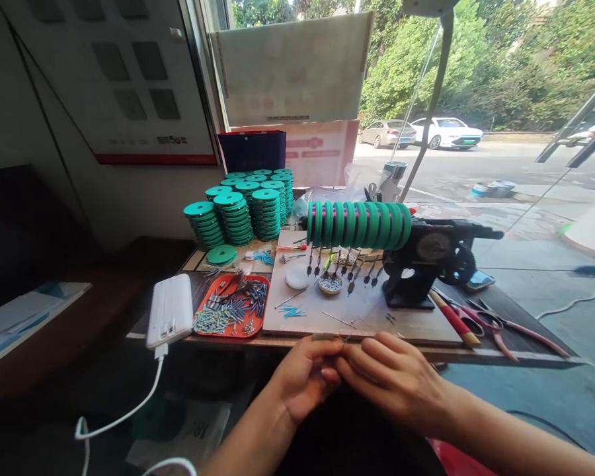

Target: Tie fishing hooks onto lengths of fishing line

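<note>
My left hand (311,373) and my right hand (394,370) meet at the front edge of the bench, fingertips pinched together. Whatever sits between them is too small and covered to name; a thin bit shows at the fingertips. Just beyond, a pale work board (322,314) carries a thin metal needle-like rod (338,320), several short blue pieces (291,311) and a small bowl of tiny beads (330,283). Above the board, a row of green spools (359,225) is mounted on a black winding machine (429,254), with small dark pieces hanging below on lines.
At left stand stacks of green spools (235,215), an orange tray (232,334) of small parts and a white power bank (170,309) with a cable. On the right lie scissors (490,320), pliers (530,327) and a red-handled tool (453,317). A phone (477,280) rests behind.
</note>
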`<state>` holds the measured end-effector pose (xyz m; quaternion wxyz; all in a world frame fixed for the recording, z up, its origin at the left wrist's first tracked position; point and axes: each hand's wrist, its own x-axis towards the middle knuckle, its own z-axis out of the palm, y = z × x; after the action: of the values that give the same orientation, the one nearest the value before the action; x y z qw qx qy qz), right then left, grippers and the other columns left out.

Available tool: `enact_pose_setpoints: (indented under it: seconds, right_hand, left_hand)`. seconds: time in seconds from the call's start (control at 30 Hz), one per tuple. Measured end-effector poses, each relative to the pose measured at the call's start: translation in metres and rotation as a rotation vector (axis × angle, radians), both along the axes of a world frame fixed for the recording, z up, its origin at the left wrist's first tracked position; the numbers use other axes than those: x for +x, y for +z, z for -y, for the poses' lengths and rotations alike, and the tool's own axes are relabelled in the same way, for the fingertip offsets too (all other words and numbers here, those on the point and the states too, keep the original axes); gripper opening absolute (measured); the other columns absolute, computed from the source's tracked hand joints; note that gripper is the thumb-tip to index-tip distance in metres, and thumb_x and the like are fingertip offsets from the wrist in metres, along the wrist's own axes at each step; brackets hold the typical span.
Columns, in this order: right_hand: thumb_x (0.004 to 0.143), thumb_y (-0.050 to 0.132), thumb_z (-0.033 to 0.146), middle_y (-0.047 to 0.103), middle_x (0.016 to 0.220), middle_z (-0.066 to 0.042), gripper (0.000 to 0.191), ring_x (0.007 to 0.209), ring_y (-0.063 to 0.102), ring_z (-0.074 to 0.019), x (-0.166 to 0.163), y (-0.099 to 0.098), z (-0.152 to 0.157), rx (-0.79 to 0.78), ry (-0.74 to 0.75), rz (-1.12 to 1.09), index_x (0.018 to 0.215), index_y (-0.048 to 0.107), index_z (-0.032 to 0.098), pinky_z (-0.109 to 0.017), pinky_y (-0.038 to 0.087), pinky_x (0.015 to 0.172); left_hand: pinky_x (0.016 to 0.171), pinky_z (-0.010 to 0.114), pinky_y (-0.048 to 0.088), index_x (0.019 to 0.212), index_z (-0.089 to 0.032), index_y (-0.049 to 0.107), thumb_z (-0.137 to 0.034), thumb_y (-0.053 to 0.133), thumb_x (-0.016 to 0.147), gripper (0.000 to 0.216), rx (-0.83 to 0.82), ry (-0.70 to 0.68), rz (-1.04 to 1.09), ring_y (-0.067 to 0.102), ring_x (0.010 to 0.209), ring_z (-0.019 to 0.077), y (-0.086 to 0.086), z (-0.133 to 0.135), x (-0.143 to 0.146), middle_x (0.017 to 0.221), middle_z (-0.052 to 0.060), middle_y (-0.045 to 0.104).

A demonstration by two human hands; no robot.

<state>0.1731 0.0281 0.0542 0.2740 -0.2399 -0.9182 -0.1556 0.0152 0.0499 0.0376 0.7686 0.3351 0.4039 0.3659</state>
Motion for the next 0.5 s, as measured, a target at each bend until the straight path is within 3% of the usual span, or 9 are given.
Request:
enact_pose_setpoints:
  seconds: [0.07, 0.2, 0.27, 0.33, 0.4, 0.5]
  right_hand:
    - [0.087, 0.036, 0.011, 0.062, 0.065, -0.005, 0.026, 0.056, 0.046, -0.0151, -0.001, -0.013, 0.004, 0.027, -0.014, -0.025, 0.081, 0.061, 0.011, -0.029, 0.031, 0.051]
    - [0.09, 0.03, 0.012, 0.062, 0.067, -0.005, 0.033, 0.057, 0.047, -0.0153, -0.009, -0.029, 0.015, -0.148, -0.076, -0.136, 0.076, 0.06, 0.013, -0.028, 0.033, 0.05]
    - [0.089, 0.027, 0.011, 0.061, 0.065, -0.005, 0.036, 0.053, 0.046, -0.0148, -0.012, -0.025, 0.02, -0.221, -0.051, -0.119, 0.072, 0.059, 0.015, -0.027, 0.033, 0.048]
    - [0.088, 0.031, 0.011, 0.06, 0.062, -0.004, 0.034, 0.053, 0.048, -0.0138, -0.015, -0.011, 0.018, -0.374, -0.017, -0.149, 0.067, 0.058, 0.016, -0.026, 0.034, 0.048]
    - [0.084, 0.041, 0.014, 0.06, 0.062, -0.002, 0.026, 0.056, 0.051, -0.0124, -0.017, 0.011, 0.005, -0.652, -0.018, -0.264, 0.067, 0.06, 0.015, -0.023, 0.038, 0.052]
    - [0.075, 0.055, 0.016, 0.058, 0.059, 0.001, 0.011, 0.056, 0.051, -0.0105, -0.025, 0.038, -0.03, -1.101, -0.168, -0.487, 0.065, 0.06, 0.014, -0.021, 0.04, 0.055]
  left_hand:
    - [0.039, 0.014, 0.023, 0.059, -0.013, 0.055, -0.022, 0.064, 0.056, 0.013, 0.003, -0.007, 0.002, 0.036, 0.045, 0.0037, -0.003, 0.002, 0.001, 0.058, -0.002, 0.045]
    - [0.043, 0.017, 0.032, 0.063, -0.014, 0.059, -0.017, 0.065, 0.06, 0.007, 0.136, 0.03, -0.06, 0.043, 0.052, 0.0071, -0.001, 0.006, 0.001, 0.063, -0.001, 0.049]
    - [0.059, 0.02, 0.041, 0.062, -0.015, 0.061, -0.01, 0.065, 0.062, 0.006, 0.408, 0.051, -0.224, 0.05, 0.067, 0.0112, -0.001, 0.006, -0.001, 0.073, 0.001, 0.054]
    - [0.076, 0.026, 0.043, 0.067, -0.016, 0.062, -0.007, 0.058, 0.069, 0.011, 0.832, 0.066, -0.512, 0.054, 0.083, 0.0159, -0.006, 0.005, -0.005, 0.085, 0.005, 0.057]
    - [0.079, 0.031, 0.046, 0.081, -0.015, 0.063, -0.006, 0.051, 0.075, 0.016, 1.211, 0.136, -0.782, 0.056, 0.088, 0.0196, -0.015, 0.005, -0.008, 0.092, 0.009, 0.058]
    - [0.079, 0.035, 0.048, 0.096, -0.011, 0.06, -0.004, 0.05, 0.077, 0.023, 1.592, 0.392, -0.996, 0.057, 0.094, 0.0243, -0.03, 0.006, -0.009, 0.099, 0.015, 0.059]
